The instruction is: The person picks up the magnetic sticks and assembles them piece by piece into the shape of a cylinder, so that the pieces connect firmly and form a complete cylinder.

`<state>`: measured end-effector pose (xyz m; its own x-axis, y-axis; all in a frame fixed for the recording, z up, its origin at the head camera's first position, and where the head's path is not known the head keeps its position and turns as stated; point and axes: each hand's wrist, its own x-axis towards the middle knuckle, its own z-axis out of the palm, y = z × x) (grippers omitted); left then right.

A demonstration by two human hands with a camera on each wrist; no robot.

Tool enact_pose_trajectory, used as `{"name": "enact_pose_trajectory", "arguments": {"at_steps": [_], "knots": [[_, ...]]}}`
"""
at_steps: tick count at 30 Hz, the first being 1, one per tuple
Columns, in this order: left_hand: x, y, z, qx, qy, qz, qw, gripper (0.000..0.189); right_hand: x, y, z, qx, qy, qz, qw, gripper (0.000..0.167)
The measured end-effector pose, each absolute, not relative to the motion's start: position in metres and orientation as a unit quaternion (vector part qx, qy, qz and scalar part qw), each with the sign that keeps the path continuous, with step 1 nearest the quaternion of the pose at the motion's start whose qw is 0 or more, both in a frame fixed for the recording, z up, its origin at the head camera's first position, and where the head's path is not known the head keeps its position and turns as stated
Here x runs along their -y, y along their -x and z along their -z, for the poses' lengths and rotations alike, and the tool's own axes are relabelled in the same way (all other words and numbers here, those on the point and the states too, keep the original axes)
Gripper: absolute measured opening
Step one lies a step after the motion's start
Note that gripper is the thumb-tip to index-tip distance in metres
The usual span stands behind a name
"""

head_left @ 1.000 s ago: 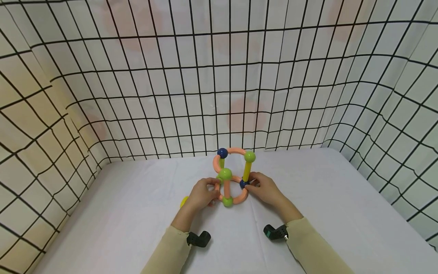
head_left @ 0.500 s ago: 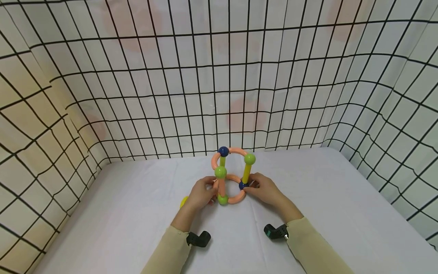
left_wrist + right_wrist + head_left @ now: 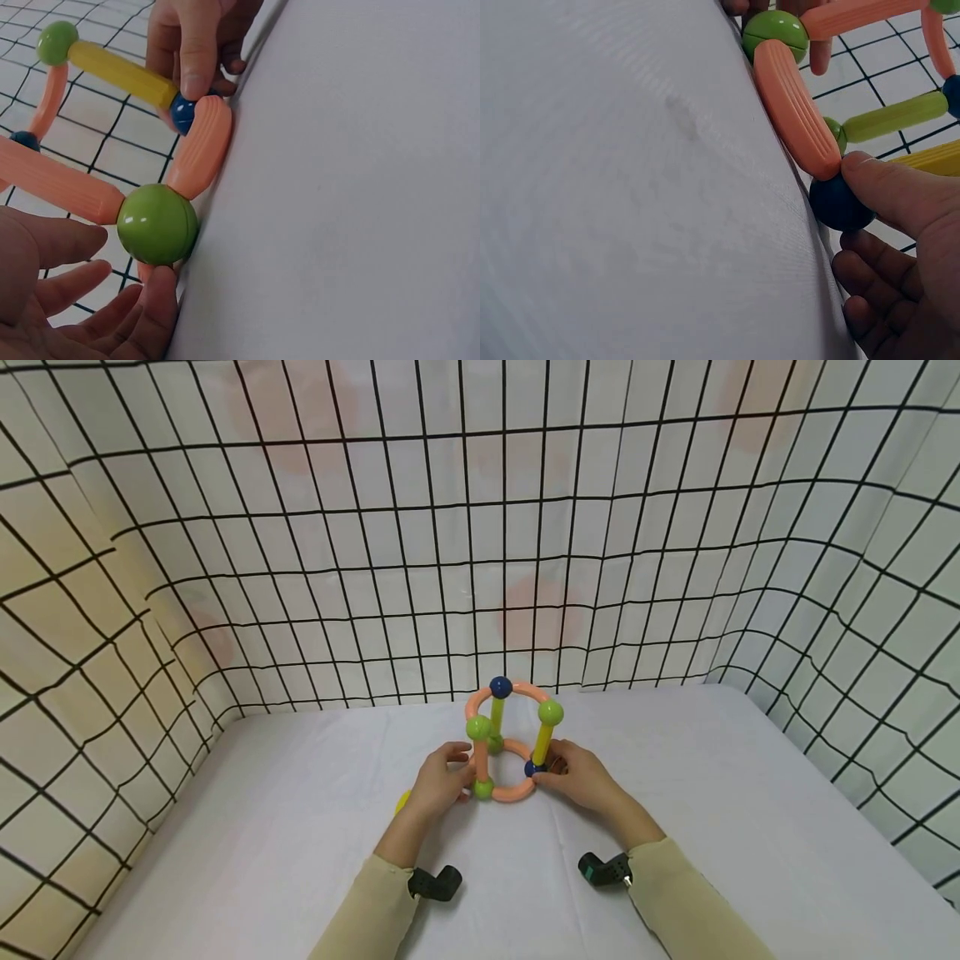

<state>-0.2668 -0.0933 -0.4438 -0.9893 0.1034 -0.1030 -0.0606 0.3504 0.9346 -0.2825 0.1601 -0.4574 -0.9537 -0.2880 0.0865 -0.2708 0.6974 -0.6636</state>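
Observation:
A toy frame of magnetic balls and rods stands on the white table, with curved orange rods (image 3: pixel 513 793) forming a ring below and another above. Its uprights are an orange rod (image 3: pixel 481 760), a yellow rod (image 3: pixel 543 745) and a light green rod (image 3: pixel 497 717). My right hand (image 3: pixel 579 774) pinches the lower dark blue ball (image 3: pixel 841 204) between thumb and fingers. At the left side, my left hand (image 3: pixel 441 782) has its fingers apart; one fingertip touches near the lower green ball (image 3: pixel 157 225). A green ball (image 3: pixel 478 727) tops the orange upright.
Partly hidden behind the left wrist lies a yellow object (image 3: pixel 403 801) on the white tablecloth (image 3: pixel 262 827). Black netting (image 3: pixel 465 568) over white cloth surrounds the table at the back and sides. Each wrist carries a black camera (image 3: pixel 437 883).
The frame has turned: its front orange upright moved left, and the rear dark blue top ball moved right. The left fingers have spread a little. My right hand stays at the lower blue ball.

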Motion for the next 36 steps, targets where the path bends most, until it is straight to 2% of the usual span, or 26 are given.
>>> {"name": "enact_pose_trajectory", "arguments": {"at_steps": [7, 16, 24, 36], "knots": [[0.0943, 0.2678, 0.4447, -0.808, -0.019, -0.587, 0.051, 0.043, -0.1595, 0.2822, 0.4591, -0.922, 0.144, 0.359, 0.011, 0.047], [0.0966, 0.2702, 0.4491, -0.803, -0.016, -0.595, 0.045, 0.044, -0.1566, 0.2816, 0.4585, -0.918, 0.136, 0.371, 0.025, 0.043], [0.0999, 0.2719, 0.4487, -0.808, -0.021, -0.589, 0.014, 0.043, -0.1564, 0.2799, 0.4587, -0.908, 0.16, 0.386, 0.031, 0.039], [0.1012, 0.2734, 0.4493, -0.8, -0.024, -0.599, 0.022, 0.042, -0.1591, 0.2793, 0.4627, -0.899, 0.163, 0.405, 0.042, 0.036]]}}
